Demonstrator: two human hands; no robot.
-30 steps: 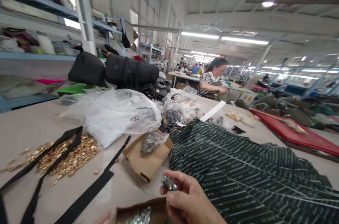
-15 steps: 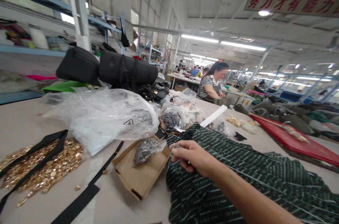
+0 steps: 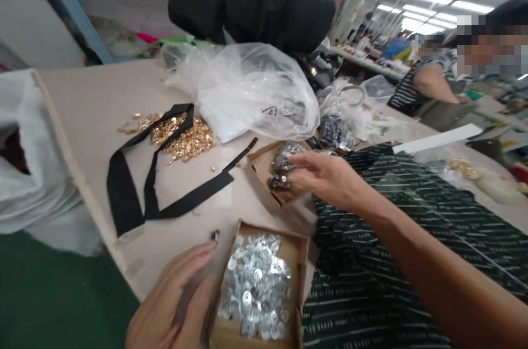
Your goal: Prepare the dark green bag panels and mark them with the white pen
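My left hand [image 3: 175, 297] is at the lower left with a small dark metal piece [image 3: 215, 235] at its fingertips; its thumb lies beside a cardboard tray [image 3: 303, 261]. Thin round silver discs with holes [image 3: 256, 288] fill that tray. My right hand [image 3: 330, 178] reaches over a second cardboard tray [image 3: 259, 165], its fingers closed at small dark metal pieces [image 3: 278, 182] there. A clear bag of grey metal parts [image 3: 286, 156] lies in this tray, partly behind my fingers. Under my right forearm spreads dark green patterned fabric [image 3: 383, 261].
Gold metal fittings [image 3: 187, 140] are heaped beyond black straps [image 3: 127, 195]. A large plastic bag [image 3: 256, 90] lies behind, below black bags [image 3: 280, 3]. A white strip [image 3: 437, 138] rests on the fabric. Another person [image 3: 429, 85] sits at the back right.
The view has tilted down and swung left. My left hand and the tray of silver discs have come into view. My right hand has moved from above the fabric to the second tray.
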